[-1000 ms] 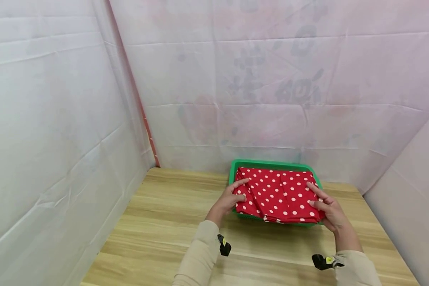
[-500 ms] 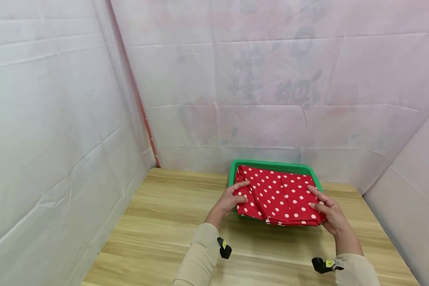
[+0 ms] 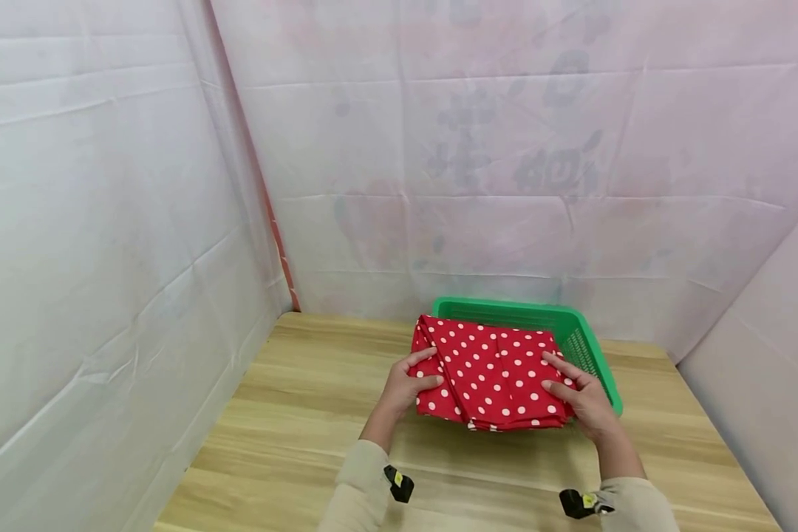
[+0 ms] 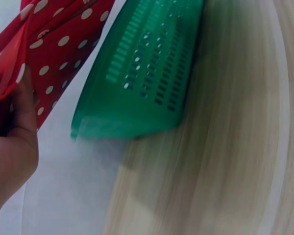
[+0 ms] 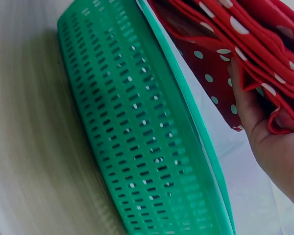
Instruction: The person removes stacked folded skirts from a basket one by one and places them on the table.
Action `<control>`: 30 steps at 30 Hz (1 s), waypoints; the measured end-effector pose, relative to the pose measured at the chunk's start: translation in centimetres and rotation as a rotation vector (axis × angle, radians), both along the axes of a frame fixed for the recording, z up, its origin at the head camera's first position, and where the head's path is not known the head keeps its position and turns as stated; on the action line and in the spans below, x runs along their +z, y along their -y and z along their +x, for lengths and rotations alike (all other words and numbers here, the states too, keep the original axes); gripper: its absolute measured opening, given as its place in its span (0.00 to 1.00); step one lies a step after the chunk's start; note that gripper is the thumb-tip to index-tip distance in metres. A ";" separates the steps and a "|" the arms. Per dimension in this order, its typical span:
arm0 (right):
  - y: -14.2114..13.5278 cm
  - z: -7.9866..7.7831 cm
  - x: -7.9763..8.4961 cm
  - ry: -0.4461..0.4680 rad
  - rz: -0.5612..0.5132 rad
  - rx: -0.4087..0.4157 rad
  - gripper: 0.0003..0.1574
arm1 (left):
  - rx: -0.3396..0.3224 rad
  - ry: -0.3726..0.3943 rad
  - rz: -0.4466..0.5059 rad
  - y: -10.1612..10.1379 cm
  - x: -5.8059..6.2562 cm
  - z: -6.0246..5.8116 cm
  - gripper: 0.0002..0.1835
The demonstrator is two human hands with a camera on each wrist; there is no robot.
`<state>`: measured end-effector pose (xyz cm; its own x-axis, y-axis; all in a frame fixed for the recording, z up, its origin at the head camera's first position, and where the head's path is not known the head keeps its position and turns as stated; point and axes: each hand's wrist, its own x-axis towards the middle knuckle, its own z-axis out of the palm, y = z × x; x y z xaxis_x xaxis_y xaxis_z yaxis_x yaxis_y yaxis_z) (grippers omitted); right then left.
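Observation:
A folded red cloth with white polka dots [image 3: 499, 377] is held up between both hands, in front of and partly over a green plastic basket [image 3: 588, 355]. My left hand [image 3: 406, 380] grips the cloth's left side, thumb on top and fingers partly hidden by the fabric. On the opposite side my right hand [image 3: 585, 395] grips the cloth's right edge in the same way. In the right wrist view, several stacked folds of the cloth [image 5: 245, 39] show above the basket's rim [image 5: 198, 127]. The basket's slotted wall [image 4: 147, 63] appears below the cloth in the left wrist view.
The basket stands on a light wooden table [image 3: 292, 428] near its back edge. White sheeting [image 3: 399, 148] hangs behind the table, with more along both sides. A small black device [image 3: 399, 484] is worn on each wrist.
Both hands have moved left and slightly toward the person with the cloth, out from over the basket's right part. More of the basket's inside now shows.

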<state>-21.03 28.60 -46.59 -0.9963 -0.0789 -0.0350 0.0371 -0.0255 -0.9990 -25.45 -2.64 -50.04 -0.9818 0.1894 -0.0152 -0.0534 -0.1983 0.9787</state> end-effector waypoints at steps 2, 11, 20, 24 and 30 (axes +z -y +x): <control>0.7 -0.1 -0.1 0.013 0.043 -0.010 0.35 | -0.001 0.007 0.003 0.8 -0.1 0.1 0.27; 3.8 -0.7 -0.3 -0.014 0.070 -0.012 0.37 | 0.002 0.005 -0.061 4.4 0.0 0.4 0.29; 7.0 -1.2 0.0 -0.132 0.136 0.165 0.41 | 0.079 -0.018 -0.096 7.9 2.5 1.9 0.26; 8.6 -1.6 0.3 -0.170 0.181 0.206 0.42 | 0.127 -0.025 -0.110 9.2 2.6 2.0 0.25; 11.2 -2.2 0.1 -0.195 0.225 0.155 0.38 | 0.193 -0.019 -0.168 11.5 1.5 1.4 0.24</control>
